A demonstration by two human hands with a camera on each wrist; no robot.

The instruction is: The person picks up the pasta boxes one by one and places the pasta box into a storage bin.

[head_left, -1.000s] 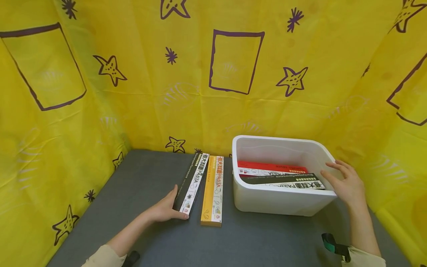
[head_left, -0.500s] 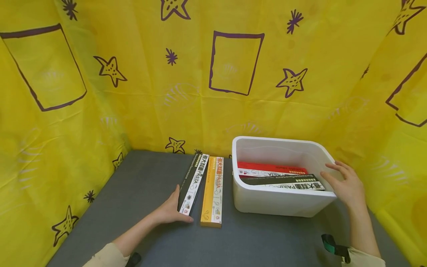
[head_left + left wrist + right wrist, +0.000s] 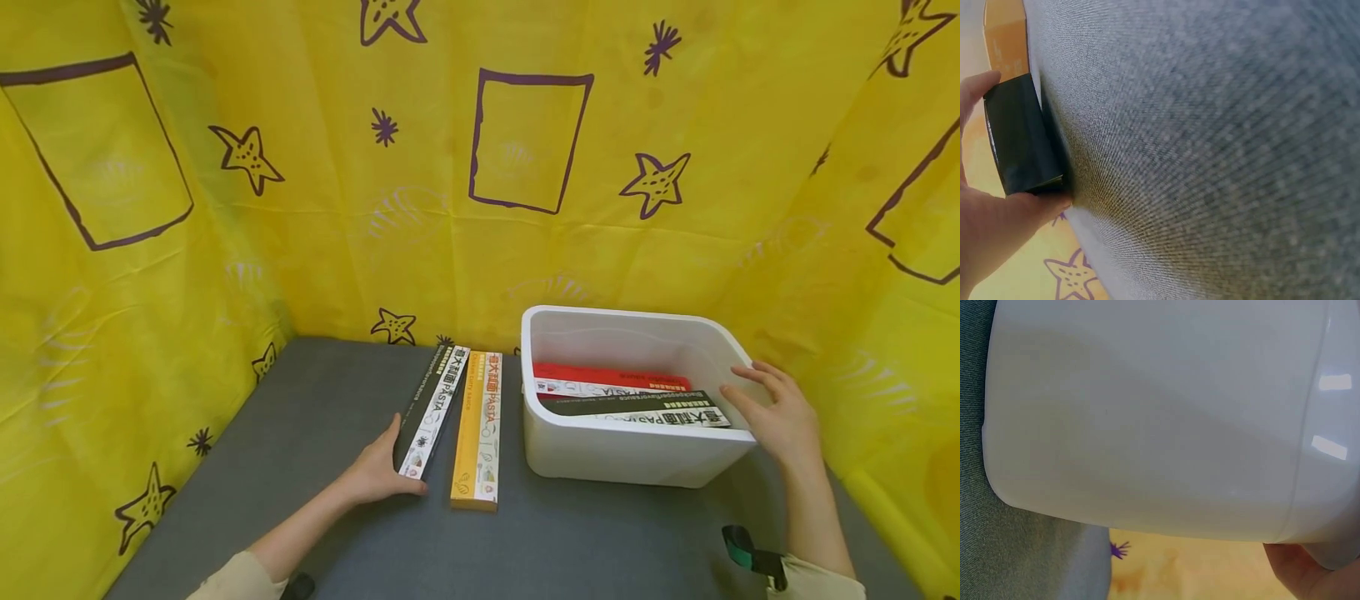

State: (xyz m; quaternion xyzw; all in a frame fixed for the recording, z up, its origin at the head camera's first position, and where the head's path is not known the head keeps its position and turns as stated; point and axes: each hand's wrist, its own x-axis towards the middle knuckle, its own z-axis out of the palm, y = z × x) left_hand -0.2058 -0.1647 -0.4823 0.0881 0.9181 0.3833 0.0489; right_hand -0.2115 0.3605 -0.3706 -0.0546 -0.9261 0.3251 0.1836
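Note:
In the head view, my left hand (image 3: 381,468) holds the near end of a black-and-white pasta box (image 3: 429,408) lying on the grey table. The left wrist view has the black end (image 3: 1022,134) of this box between thumb and fingers. Just to its right lies a yellow-orange pasta box (image 3: 476,433), its far end close to the black one. My right hand (image 3: 783,421) holds the right rim of a white bin (image 3: 630,454), fingers and thumb reaching over the edge. Inside lie a red pasta box (image 3: 615,375) and another black-and-white pasta box (image 3: 633,406).
Yellow printed cloth (image 3: 420,167) walls off the back and both sides of the grey table (image 3: 525,550). Close behind the bin and the boxes stands the back cloth. A dark strap (image 3: 753,557) is on my right wrist.
The near end of the black-and-white box in my left hand shifts slightly right, then back left. My right hand, the bin and the yellow-orange box stay in place.

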